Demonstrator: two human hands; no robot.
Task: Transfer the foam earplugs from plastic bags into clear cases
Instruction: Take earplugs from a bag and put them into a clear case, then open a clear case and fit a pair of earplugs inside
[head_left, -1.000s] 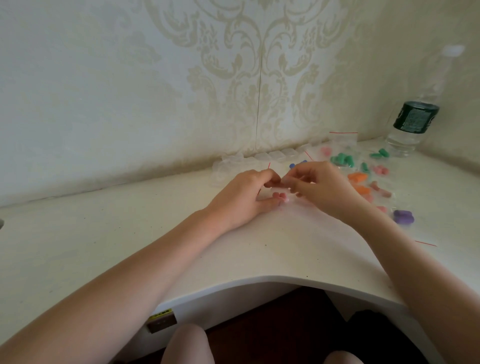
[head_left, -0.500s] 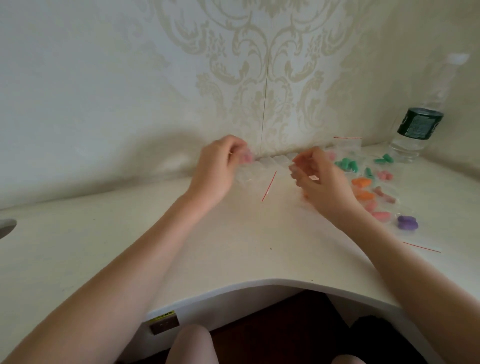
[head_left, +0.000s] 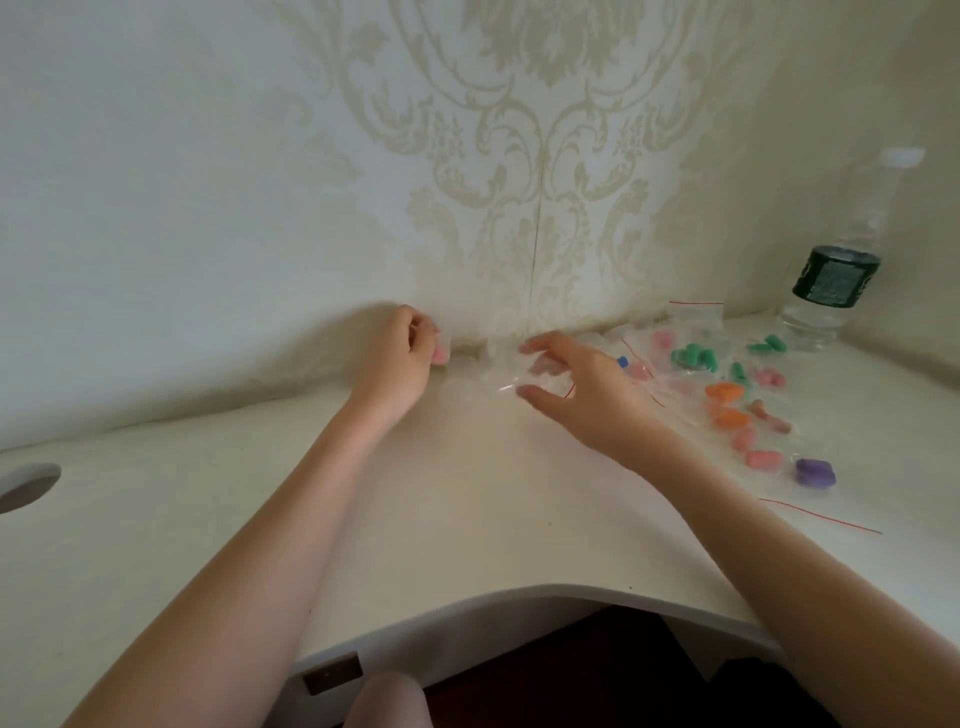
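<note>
Left hand (head_left: 400, 358): fingers curled, pinching small pink foam earplugs (head_left: 440, 354) at the fingertips, near the wall.
Right hand (head_left: 582, 392): fingers spread and loose, over a crumpled clear plastic bag (head_left: 498, 374); whether it grips is unclear.
Key relation: the row of clear plastic cases (head_left: 618, 332) runs along the wall, just right of the left hand, nearer the right.
Supply: bagged coloured earplugs (head_left: 727, 395) lie right on the white desk (head_left: 467, 493).

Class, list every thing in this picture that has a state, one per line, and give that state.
left hand: fingers curled, pinching a pink earplug
right hand: fingers spread over the clear cases
water bottle: upright, capped
bagged earplugs: lying on the desk
</note>
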